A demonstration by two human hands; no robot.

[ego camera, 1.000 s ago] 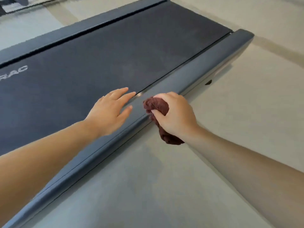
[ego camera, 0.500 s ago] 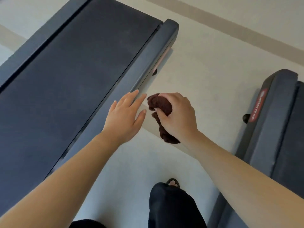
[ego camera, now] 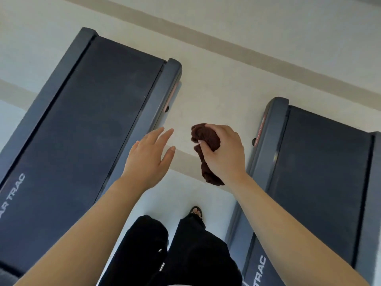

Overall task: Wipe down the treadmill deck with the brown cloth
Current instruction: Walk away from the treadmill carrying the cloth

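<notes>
The person stands on the pale floor (ego camera: 216,93) between two dark grey treadmills, looking down. The right hand (ego camera: 225,155) is in the air over the gap, its fingers curled tight around a crumpled dark brown cloth (ego camera: 204,134). One bunch of the cloth pokes out past the knuckles on the far side and a tail hangs below the wrist on the near side. The cloth touches neither machine.

The left hand (ego camera: 147,159) hovers palm down just right of the left treadmill deck (ego camera: 82,129). Its fingers (ego camera: 162,134) are straight and slightly spread, holding nothing, with the tips near the deck's grey right side rail (ego camera: 158,104). Whether they touch the rail cannot be told. The left deck's black belt runs from near left to far right and carries white lettering (ego camera: 14,195) at its near end.

The second treadmill (ego camera: 321,170) lies to the right, with a red label (ego camera: 259,133) on its left rail and white lettering (ego camera: 260,271) at the near edge.

A tan stripe (ego camera: 237,51) crosses the floor at the far side. At the near edge, black trousers (ego camera: 195,252) and a sandalled foot (ego camera: 196,211) show.
</notes>
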